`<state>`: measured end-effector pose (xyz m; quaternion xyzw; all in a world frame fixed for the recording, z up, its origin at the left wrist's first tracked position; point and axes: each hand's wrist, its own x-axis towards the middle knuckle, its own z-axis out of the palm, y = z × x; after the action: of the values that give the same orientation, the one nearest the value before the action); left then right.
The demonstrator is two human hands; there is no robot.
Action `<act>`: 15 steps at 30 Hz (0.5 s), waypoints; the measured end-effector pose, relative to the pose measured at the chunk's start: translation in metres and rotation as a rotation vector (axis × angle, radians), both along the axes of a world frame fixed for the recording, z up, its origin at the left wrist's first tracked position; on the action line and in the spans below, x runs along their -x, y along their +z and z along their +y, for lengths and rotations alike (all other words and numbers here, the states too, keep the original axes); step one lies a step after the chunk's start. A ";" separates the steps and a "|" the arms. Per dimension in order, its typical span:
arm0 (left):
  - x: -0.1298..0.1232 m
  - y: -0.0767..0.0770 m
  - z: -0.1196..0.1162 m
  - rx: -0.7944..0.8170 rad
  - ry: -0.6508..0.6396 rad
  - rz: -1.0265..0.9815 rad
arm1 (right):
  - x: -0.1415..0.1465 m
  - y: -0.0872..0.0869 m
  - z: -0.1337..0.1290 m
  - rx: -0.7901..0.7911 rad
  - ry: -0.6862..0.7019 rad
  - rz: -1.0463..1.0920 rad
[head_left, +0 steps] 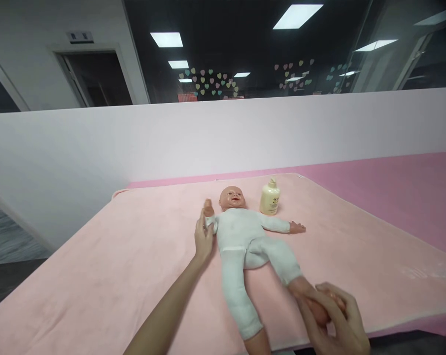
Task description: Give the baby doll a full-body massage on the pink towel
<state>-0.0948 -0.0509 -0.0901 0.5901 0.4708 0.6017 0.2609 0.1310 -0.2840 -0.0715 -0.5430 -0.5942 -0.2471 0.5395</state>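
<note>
A baby doll (233,229) in a white cloth suit lies on its back on a pink towel (152,256), its head away from me. My left hand (204,236) is closed around the doll's raised arm at the left, just below its small hand. At the lower right, my right hand (333,315) wraps round the doll's bare foot, and that leg is angled out to the right. The other leg points towards me and runs out of the bottom of the view. The doll's other arm is stretched out to the right, touched by neither hand.
A pale yellow pump bottle (269,198) stands on the towel beside the doll's head. Behind the towel rises a low white wall (193,140), with dark glass (245,39) above it. A pink surface (403,192) shows past the towel's right edge.
</note>
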 end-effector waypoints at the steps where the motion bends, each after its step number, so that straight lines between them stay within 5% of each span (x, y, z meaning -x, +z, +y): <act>1: -0.001 0.000 -0.002 -0.047 -0.024 0.096 | -0.001 0.014 0.012 -0.033 -0.003 -0.040; 5: -0.006 -0.001 -0.009 -0.248 -0.143 0.524 | 0.008 0.047 0.078 0.015 -0.002 0.001; 9: -0.007 -0.001 -0.011 -0.261 -0.122 0.608 | 0.023 0.040 0.124 0.160 -0.021 0.000; 12: -0.006 0.000 -0.009 -0.205 -0.138 0.520 | 0.026 0.027 0.110 0.159 -0.034 -0.005; 15: -0.004 0.000 -0.004 -0.127 -0.089 0.311 | 0.021 0.009 0.063 0.103 -0.024 -0.041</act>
<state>-0.0905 -0.0552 -0.0903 0.7116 0.4402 0.5195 0.1734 0.1097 -0.2208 -0.0621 -0.5721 -0.6104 -0.2336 0.4954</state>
